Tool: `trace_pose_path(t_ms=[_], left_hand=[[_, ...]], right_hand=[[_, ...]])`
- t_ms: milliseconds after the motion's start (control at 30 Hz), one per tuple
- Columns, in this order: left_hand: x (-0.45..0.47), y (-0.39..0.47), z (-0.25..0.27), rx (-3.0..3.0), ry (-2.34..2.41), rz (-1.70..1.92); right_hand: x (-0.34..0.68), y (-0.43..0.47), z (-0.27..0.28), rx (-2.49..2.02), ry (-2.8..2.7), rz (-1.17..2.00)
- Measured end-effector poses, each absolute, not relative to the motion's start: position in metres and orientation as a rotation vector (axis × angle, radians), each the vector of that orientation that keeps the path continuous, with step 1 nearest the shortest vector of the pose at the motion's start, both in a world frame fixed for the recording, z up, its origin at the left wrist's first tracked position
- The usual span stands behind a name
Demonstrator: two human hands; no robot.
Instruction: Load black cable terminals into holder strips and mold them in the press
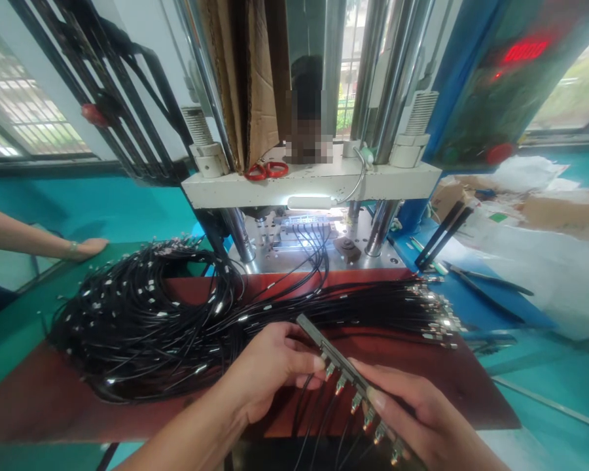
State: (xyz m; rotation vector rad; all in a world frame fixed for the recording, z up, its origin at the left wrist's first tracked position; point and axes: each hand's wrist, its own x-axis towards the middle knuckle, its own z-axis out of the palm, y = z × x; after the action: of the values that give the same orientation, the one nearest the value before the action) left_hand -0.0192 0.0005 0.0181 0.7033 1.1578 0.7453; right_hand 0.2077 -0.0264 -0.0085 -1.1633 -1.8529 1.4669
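A long dark metal bar (344, 366) slants across the front, with several small metal connectors (357, 400) in a row along its lower edge. Thin black cables hang down from these connectors. My left hand (279, 363) pinches the bar's upper left part, thumb at the first connector. Farther down the bar, my right hand (407, 409) grips it between thumb and fingers. Just beyond lies a big bundle of black cables (142, 327), coiled at the left and stretched out to the right, where metal connector ends (439, 314) fan out.
A press with a white plate (255, 190) stands ahead; cables run from a lit fixture (304, 226) on its metal base. Red-handled scissors (266, 171) rest on the plate. Pliers (488, 284) lie at right on blue. Another person's hand (91, 248) touches the green table at left.
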Motion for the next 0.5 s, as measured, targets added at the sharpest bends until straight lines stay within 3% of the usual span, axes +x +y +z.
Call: trace_pose_path(t_ms=[233, 367, 500], left_hand=[[-0.023, -0.010, 0.016, 0.804, 1.243, 0.752], [-0.054, -0.014, 0.042, 1.072, 1.438, 0.667], [-0.083, 0.017, 0.074, 1.248, 1.430, 0.829]], right_hand=[[0.202, -0.022, 0.003, -1.076, -1.831, 1.609], [0.204, -0.010, 0.011, -1.060, -1.777, 1.805], [0.205, 0.011, 0.021, -1.000, -2.059, 1.797]])
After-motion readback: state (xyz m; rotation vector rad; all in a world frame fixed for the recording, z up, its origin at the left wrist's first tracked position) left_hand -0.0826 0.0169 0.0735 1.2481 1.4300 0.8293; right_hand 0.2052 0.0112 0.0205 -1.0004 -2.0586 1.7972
